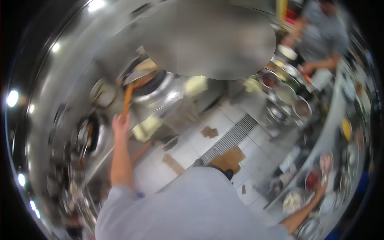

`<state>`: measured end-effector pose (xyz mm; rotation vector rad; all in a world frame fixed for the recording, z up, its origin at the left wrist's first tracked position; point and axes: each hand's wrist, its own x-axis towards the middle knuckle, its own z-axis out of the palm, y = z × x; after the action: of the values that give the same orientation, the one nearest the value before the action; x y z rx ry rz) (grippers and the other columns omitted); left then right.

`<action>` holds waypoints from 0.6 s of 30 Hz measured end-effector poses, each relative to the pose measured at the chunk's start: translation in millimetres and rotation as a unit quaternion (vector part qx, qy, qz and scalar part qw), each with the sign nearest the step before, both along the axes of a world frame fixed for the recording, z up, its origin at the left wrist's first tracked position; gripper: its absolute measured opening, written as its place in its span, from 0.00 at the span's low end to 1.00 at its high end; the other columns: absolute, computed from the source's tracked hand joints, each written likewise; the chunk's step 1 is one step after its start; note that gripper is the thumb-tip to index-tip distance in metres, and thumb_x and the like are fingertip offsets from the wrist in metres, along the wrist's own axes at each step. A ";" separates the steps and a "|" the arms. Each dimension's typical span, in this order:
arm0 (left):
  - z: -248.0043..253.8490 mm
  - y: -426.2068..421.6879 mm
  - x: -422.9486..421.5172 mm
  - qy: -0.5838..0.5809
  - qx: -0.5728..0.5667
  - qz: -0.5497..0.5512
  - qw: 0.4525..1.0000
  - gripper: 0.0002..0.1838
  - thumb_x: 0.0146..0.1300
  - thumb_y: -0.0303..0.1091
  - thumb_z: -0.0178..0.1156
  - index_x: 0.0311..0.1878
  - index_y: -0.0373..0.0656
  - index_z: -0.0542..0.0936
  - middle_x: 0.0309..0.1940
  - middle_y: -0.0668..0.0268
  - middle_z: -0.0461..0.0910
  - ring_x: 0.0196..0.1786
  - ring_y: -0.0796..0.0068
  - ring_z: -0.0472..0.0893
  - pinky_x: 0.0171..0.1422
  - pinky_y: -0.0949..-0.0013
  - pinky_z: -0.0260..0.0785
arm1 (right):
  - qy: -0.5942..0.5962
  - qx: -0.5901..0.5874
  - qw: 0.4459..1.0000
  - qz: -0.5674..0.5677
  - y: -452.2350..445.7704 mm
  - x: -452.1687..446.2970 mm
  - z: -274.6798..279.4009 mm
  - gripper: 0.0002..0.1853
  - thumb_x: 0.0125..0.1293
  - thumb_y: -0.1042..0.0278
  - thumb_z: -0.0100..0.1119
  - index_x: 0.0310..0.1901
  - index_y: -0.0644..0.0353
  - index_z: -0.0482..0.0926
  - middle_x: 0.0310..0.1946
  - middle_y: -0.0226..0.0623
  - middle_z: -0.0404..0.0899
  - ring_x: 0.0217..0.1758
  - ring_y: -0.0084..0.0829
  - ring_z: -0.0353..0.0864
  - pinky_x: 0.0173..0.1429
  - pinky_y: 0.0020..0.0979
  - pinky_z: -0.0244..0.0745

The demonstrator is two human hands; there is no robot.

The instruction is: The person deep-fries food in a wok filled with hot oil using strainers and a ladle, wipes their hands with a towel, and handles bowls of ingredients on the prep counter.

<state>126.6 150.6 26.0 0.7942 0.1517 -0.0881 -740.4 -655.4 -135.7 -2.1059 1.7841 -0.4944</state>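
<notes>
My left hand [121, 122] is wrapped round an orange-brown wooden handle [127, 100]. The handle runs up to a tilted pan [140, 75] over the stove [172, 96], and blurred brown food shows by it. On the far right, my right hand [321, 188] reaches out over the counter, beside a bowl of red food [313, 179]. Motion smears its fingers, so I cannot see whether they hold anything. A bowl of white pieces [293, 201] stands close to my right forearm, and a container of pink food [326, 162] lies just beyond the hand.
A co-worker [324, 36] in grey stands at the back right, by several containers [286, 94]. Pale cloths [147, 128] lie along the stove's front edge. Flattened cardboard [228, 160] and a drain grate [230, 138] are on the tiled floor. A large grey blur covers the top middle.
</notes>
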 end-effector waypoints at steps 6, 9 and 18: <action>2.0 18.0 -14.9 0.003 -0.002 0.126 0.992 0.33 0.71 0.44 0.51 0.67 0.30 0.53 0.65 0.45 0.51 0.68 0.45 0.60 0.70 0.45 0.65 | -0.033 -0.103 0.992 -0.062 36.8 44.0 29.1 0.34 0.62 0.74 0.54 0.71 0.54 0.59 0.62 0.53 0.69 0.63 0.50 0.70 0.67 0.41 0.64; -34.2 40.6 -12.4 0.040 0.010 0.116 0.992 0.25 0.71 0.38 0.50 0.62 0.30 0.59 0.59 0.47 0.62 0.63 0.46 0.66 0.67 0.47 0.69 | -0.097 -0.025 0.995 -0.025 67.1 85.7 39.3 0.35 0.60 0.73 0.55 0.70 0.59 0.59 0.62 0.54 0.69 0.63 0.49 0.71 0.67 0.39 0.64; -64.5 34.3 -40.2 0.080 0.085 -0.044 0.992 0.16 0.70 0.24 0.43 0.60 0.38 0.65 0.50 0.52 0.75 0.49 0.57 0.80 0.54 0.59 0.77 | -0.042 0.013 0.988 0.145 180.9 285.1 -23.7 0.35 0.54 0.81 0.58 0.67 0.59 0.64 0.55 0.51 0.72 0.55 0.46 0.73 0.63 0.39 0.66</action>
<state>86.4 184.8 -38.5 0.9645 0.2795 -0.2242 -455.2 -474.5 -159.4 -2.2404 1.3990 -0.4709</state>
